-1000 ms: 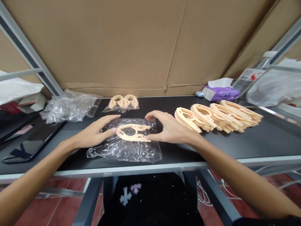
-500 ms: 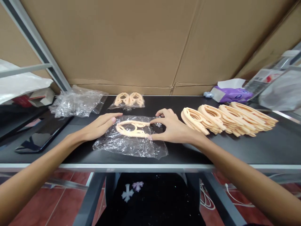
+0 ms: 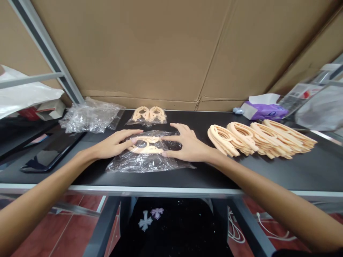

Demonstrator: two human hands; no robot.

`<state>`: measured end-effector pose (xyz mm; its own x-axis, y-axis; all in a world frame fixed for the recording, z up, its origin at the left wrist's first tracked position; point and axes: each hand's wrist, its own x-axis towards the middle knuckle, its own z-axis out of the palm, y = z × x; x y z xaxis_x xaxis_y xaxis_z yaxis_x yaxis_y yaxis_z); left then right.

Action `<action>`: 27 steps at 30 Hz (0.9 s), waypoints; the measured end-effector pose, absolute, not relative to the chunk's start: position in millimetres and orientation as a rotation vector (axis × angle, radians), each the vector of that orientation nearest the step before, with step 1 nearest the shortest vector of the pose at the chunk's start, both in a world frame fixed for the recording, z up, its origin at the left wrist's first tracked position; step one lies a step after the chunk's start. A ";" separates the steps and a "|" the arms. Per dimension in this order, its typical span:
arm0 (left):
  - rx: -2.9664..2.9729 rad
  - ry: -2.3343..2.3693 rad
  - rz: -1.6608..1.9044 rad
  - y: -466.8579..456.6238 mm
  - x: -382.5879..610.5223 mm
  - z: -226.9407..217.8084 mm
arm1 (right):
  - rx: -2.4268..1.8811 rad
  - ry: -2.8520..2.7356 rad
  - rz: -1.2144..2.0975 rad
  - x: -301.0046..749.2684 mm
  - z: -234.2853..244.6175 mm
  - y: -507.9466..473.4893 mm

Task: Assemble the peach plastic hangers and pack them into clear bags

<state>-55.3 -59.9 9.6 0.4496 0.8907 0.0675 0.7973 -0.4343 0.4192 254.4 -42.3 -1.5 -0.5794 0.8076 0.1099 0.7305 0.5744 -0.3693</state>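
Note:
On the dark table in front of me lies a clear plastic bag point(image 3: 150, 165) with a cream arch-shaped piece point(image 3: 151, 150) at it, resembling a folded travel hanger. My left hand point(image 3: 114, 144) rests on the bag's left side, fingers stretched out, its thumb at the piece's rounded end. From the right, my right hand point(image 3: 189, 144) has thumb and index finger on the two ends of the piece, with the other fingers spread. How much of the piece is inside the film is hard to tell.
Stacks of similar cream pieces point(image 3: 242, 137) fan out at right. Behind lies a bagged pair point(image 3: 149, 115). Empty clear bags point(image 3: 89, 116) and a dark phone point(image 3: 50, 151) are at left. A purple tissue pack point(image 3: 265, 110) sits at back right, before a cardboard wall point(image 3: 150, 50).
The cream piece has shifted left toward my left hand, pushed by my right hand. My left thumb has moved down onto its rounded end.

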 end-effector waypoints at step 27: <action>2.548 1.341 0.293 -54.0 -59.9 7.1 | -1.218 -2.360 0.359 236.7 -9.2 -38.9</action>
<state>-59.9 -54.0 7.1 0.5568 0.8283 0.0625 0.7787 -0.5467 0.3076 236.7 -38.9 -9.2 -0.5037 0.8182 0.2772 0.6989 0.5745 -0.4260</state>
